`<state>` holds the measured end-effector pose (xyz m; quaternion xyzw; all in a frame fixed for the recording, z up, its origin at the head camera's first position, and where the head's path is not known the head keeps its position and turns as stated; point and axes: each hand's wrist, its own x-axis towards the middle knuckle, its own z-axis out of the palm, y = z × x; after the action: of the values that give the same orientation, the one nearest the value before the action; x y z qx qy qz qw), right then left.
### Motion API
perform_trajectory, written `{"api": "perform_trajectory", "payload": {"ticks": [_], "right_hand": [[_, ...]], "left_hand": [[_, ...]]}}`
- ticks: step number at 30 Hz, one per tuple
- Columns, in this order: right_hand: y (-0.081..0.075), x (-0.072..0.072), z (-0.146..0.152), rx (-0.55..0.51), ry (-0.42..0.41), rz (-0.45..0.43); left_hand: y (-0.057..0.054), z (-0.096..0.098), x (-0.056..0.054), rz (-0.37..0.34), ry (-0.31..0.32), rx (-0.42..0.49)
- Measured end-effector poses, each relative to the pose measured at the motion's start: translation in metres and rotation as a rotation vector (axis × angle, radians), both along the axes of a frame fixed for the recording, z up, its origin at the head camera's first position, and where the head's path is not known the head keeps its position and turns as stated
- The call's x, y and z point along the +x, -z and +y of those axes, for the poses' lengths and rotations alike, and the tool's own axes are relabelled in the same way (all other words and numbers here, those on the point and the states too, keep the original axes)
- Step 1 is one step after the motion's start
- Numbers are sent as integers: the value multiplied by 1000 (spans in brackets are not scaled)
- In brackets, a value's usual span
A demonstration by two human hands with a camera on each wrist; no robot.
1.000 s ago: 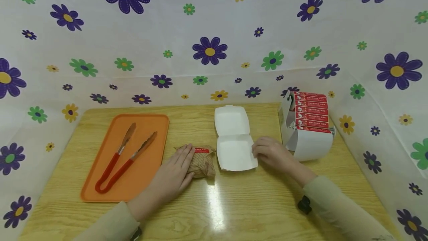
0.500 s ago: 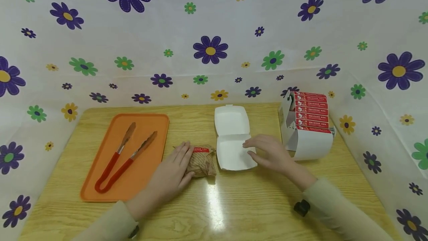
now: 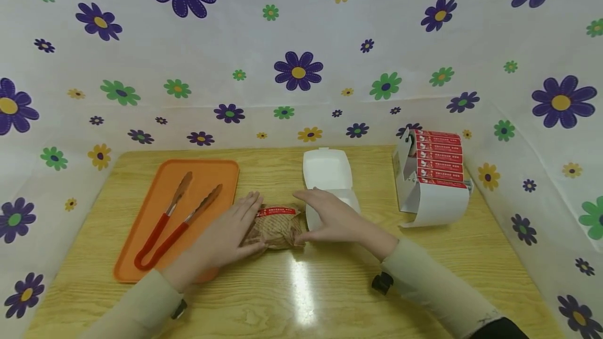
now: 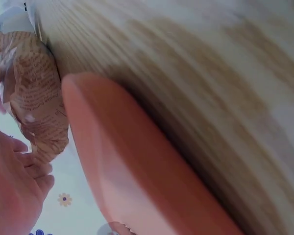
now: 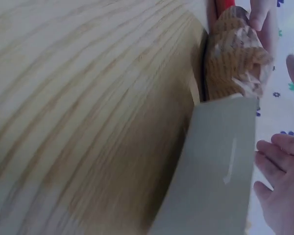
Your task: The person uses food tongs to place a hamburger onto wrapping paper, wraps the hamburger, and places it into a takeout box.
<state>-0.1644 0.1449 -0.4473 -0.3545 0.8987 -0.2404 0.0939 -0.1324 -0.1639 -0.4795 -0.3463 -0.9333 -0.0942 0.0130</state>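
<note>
A package wrapped in brown printed paper (image 3: 278, 226), with a red label (image 3: 277, 212) across its top, lies mid-table. My left hand (image 3: 230, 234) rests at its left end, fingers straight and thumb along the near side. In the left wrist view the fingertips meet the crumpled paper (image 4: 36, 93). My right hand (image 3: 336, 217) hovers over the near half of a white clamshell box (image 3: 327, 169), which stands unfolded right of the package. Its fingers are spread, thumb tip by the package's right end. The right wrist view shows the box wall (image 5: 210, 161) between that hand and the package.
An orange tray (image 3: 207, 171) on the left carries tongs with red handles (image 3: 162, 245). At the right back stands a label dispenser (image 3: 440, 177) with a roll of red labels and a hanging white strip. A flowered cloth (image 3: 301, 25) encloses the wooden table (image 3: 339, 297).
My right hand has moved left from the box's right edge, across the box to the package's right end. My left hand has slid slightly left, uncovering more of the package and label.
</note>
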Motion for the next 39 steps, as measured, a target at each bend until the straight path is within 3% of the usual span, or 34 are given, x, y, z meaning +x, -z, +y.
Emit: {"api": "perform_trajectory", "payload": {"ticks": [6, 17, 22, 29, 35, 39], "right_hand": [[11, -5, -14, 88, -36, -17], [19, -7, -25, 209, -68, 53], [18, -6, -26, 223, -87, 26], [21, -5, -29, 215, -96, 44], [27, 0, -36, 175, -56, 163], [25, 3, -39, 154, -27, 179]], "left_hand": [[1, -3, -1, -97, -34, 18], [9, -4, 2, -103, 6, -13], [14, -6, 2, -140, -12, 39], [18, -3, -2, -261, -89, 201], [14, 0, -2, -252, -103, 245], [15, -1, -1, -211, -118, 276]]}}
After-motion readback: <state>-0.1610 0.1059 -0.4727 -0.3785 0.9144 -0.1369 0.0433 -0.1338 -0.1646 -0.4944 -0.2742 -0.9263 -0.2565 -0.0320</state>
